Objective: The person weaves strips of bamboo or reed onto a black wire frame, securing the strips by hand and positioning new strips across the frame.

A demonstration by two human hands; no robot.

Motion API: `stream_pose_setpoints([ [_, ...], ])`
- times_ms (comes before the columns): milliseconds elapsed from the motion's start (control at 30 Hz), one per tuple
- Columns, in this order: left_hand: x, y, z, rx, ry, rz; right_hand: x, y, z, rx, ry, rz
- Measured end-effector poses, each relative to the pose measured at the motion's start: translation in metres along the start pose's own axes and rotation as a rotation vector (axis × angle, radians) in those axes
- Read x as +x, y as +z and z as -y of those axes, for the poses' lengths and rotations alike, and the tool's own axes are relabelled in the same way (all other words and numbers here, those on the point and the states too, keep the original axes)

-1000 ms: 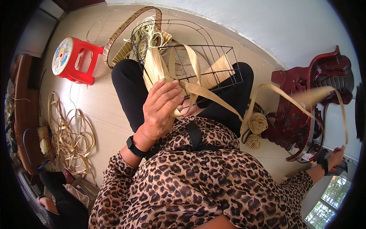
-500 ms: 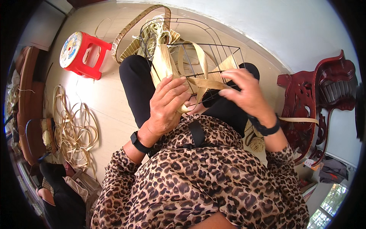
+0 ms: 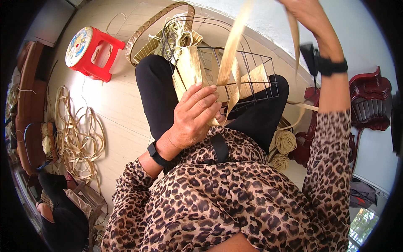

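A black wire basket frame (image 3: 273, 75) rests between my knees, with flat pale straw-like strips wound on part of it. My left hand (image 3: 196, 110) is closed over the near edge, its fingers pressed on the wrapped strips (image 3: 187, 69). From there a long tan strip (image 3: 232, 46) runs up past the top edge of the view. My right hand (image 3: 308, 14) is raised high at the upper right, partly cut off. Its fingers are closed on the strip, and a length of it (image 3: 294, 42) hangs below the hand.
Behind the frame lies a woven basket with a wrapped handle (image 3: 138, 31), holding loose pale fibres (image 3: 178, 31). A red stool (image 3: 98, 54) and a heap of strips (image 3: 79, 138) are at the left. Twine balls (image 3: 285, 142) lie right, near a carved dark-red chair (image 3: 373, 96). Another person (image 3: 63, 214) sits lower left.
My right hand has moved from beside the frame up to the upper right, drawing the strip upward. My left hand stays at the near edge of the frame.
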State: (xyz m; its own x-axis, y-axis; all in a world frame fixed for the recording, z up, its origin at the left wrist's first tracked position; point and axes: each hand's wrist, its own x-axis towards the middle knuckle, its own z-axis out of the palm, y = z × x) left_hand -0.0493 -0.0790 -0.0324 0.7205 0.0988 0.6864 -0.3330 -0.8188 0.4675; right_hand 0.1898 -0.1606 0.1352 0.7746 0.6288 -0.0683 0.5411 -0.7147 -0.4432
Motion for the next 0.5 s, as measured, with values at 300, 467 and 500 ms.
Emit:
stream_pose_setpoints([
  [300, 0.002, -0.002, -0.007, -0.116, -0.078, -0.043, -0.058, 0.071, -0.029, -0.129, -1.109, 0.156],
  [467, 0.006, -0.003, -0.005, -0.159, -0.066, -0.032, -0.063, 0.081, -0.046, -0.192, -1.107, -0.005],
  [500, 0.005, -0.003, -0.005, -0.142, -0.065, -0.023, -0.068, 0.073, -0.05, -0.178, -1.069, -0.065],
])
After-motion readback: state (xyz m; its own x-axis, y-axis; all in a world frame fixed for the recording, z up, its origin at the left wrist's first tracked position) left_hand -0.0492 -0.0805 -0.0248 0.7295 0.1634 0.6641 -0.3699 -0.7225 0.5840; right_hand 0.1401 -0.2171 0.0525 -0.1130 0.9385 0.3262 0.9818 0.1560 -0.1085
